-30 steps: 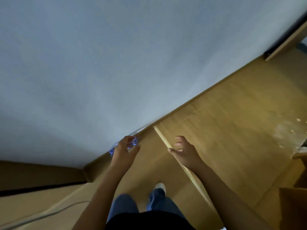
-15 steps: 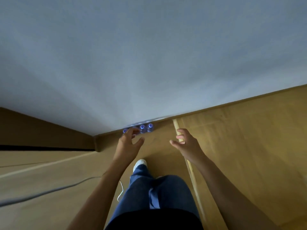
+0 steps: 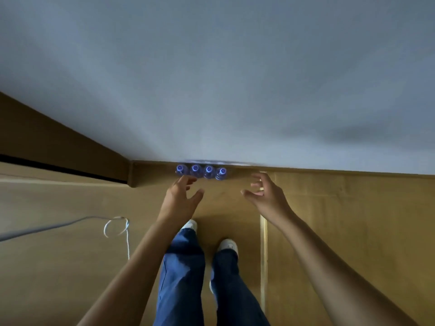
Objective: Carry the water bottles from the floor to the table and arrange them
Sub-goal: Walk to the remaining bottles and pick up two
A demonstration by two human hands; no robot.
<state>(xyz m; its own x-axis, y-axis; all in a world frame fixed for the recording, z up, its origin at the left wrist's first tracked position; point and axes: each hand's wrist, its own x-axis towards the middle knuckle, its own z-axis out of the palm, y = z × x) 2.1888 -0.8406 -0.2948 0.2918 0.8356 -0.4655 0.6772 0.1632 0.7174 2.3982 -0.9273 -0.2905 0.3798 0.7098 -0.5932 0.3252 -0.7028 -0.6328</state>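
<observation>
Water bottles [image 3: 201, 171]: four upright along the wall's foot, just beyond both grips; left hand [image 3: 180, 200] and right hand [image 3: 267, 196] spread, holding nothing, bare floor [image 3: 341, 231] between.

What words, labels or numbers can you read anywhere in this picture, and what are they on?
No text can be read with certainty.
Four water bottles by the wall: each blue cap bears a white mark, too small and blurred to read.
Wall, floor, cable, clothing: no text visible.
</observation>
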